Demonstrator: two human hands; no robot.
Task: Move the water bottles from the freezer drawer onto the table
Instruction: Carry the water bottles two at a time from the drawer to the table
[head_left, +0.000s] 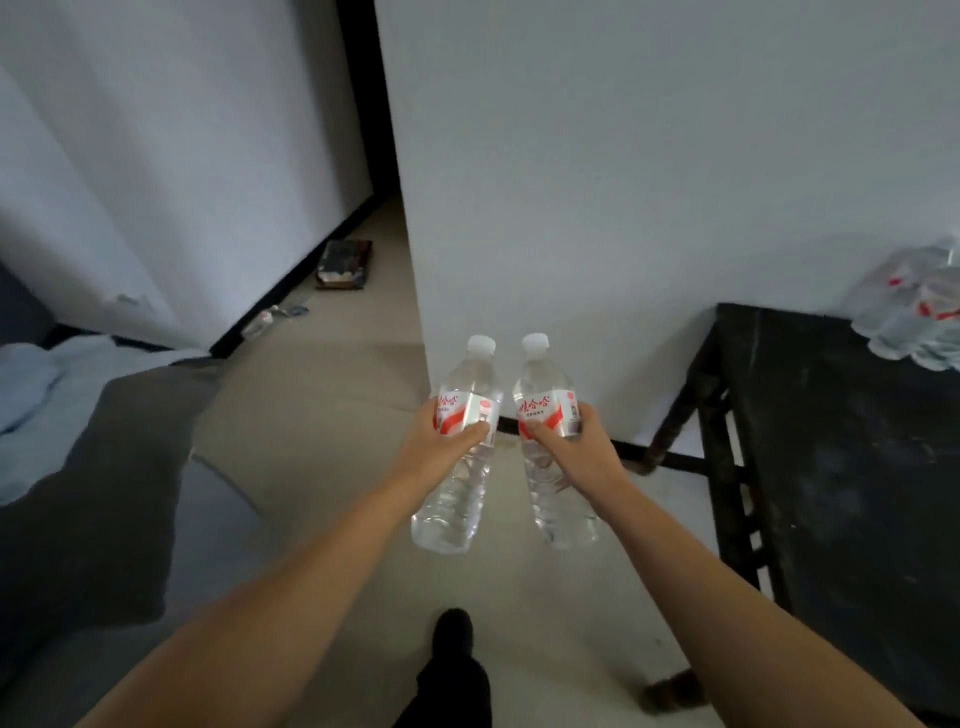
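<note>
Two water bottles are in transit, one in each hand. The left hand (441, 441) has its fingers and thumb curled round the left bottle (457, 452) at the label, and the right hand (576, 447) grips the right bottle (553, 447) the same way. Both bottles are upright, caps up, side by side and a little apart, carried over the floor in front of the person.

The black table (831, 467) stands to the right, and at its far right corner lies a cluster of bottles (914, 317) — blurred, so their number cannot be told, but they suggest that part of the job is already done. The freezer drawer is not in view, so whether more bottles wait there cannot be told.

What is left for this pair, by my reading, is a turn to the right and setting both down on the table top — near the cluster, where bare surface shows.
</note>
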